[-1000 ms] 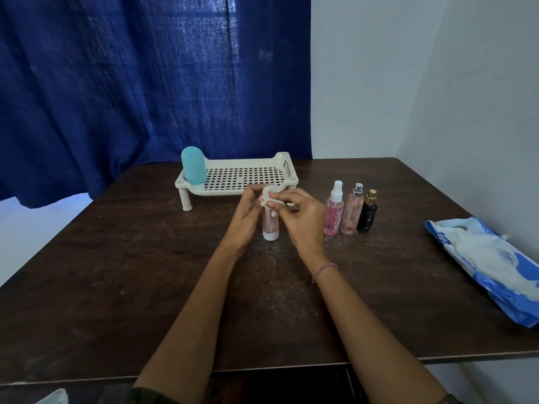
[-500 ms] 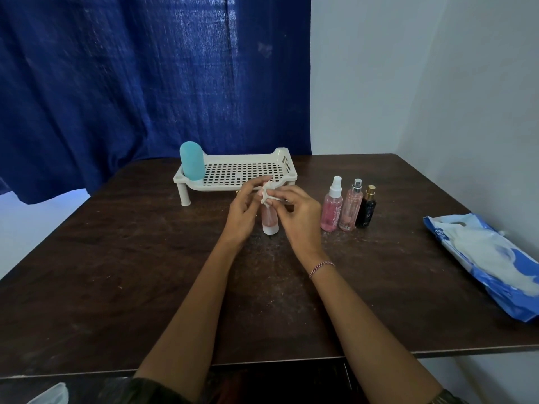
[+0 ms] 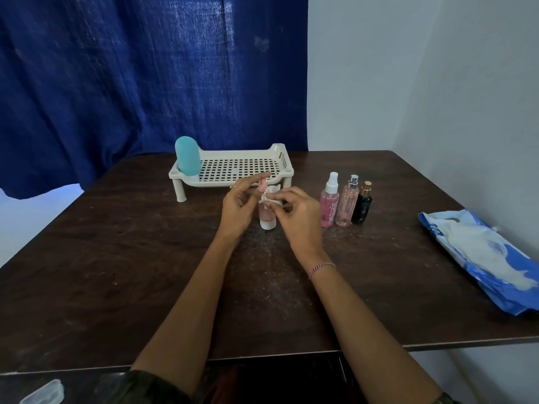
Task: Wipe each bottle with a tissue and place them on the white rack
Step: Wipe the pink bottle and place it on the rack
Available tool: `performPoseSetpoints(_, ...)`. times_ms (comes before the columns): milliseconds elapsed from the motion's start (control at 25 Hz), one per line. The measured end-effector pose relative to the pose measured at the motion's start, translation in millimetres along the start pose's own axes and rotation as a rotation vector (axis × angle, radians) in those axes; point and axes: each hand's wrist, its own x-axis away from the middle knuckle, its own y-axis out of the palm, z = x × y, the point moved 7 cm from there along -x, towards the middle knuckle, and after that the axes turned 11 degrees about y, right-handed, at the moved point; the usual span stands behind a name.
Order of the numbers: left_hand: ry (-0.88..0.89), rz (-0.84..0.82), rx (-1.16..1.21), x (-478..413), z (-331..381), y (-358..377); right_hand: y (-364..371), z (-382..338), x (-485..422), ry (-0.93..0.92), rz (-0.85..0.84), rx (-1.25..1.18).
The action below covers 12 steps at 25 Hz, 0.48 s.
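Second bottle of five, by the look of it: a rounded teal plastic bottle (image 3: pixel 188 156) already stands upright at the left end of the white perforated plastic rack (image 3: pixel 281 158), the only one placed so far. The small clear bottle of pink liquid with a white end (image 3: pixel 267 218) stands white end down on the dark wooden tabletop (image 3: pixel 116 258), just in front of the rack and between your hands. Your right grip (image 3: pixel 297 217) pinches a crumpled white tissue (image 3: pixel 269 196) between thumb and fingertips, pressed to the upper part of that bottle. Your left grip (image 3: pixel 237 205) sits against the bottle's left side, forefinger held out and thumb near its top; whether it truly clasps the bottle cannot be told from this angle. To your right, three bottles wait in a close row on the tabletop: a pink spray bottle with a white cap (image 3: pixel 330 204), a pale pink bottle with a silver cap (image 3: pixel 346 205) and a black bottle with a gold cap (image 3: pixel 363 204). Judging from this, the wipe is under way, the placing is not yet done, and three more need both steps. A blue and white tissue pack (image 3: pixel 481 258) lies near the tabletop's right edge
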Motion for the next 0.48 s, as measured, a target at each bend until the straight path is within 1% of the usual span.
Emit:
performPoseSetpoints(80,-0.015,0.015,-0.003,0.4,0.4,-1.1,1.0,2.0,1.6,0.014,-0.032,0.018)
performPoseSetpoints(320,-0.007,0.016,-0.042,0.2,-1.1,-3.3,-0.1,-1.6,3.3,-0.016,0.017,0.019)
performPoseSetpoints(480,-0.004,0.017,-0.066,0.8,1.0,-3.1,2.4,2.4,3.7,0.014,-0.017,0.02)
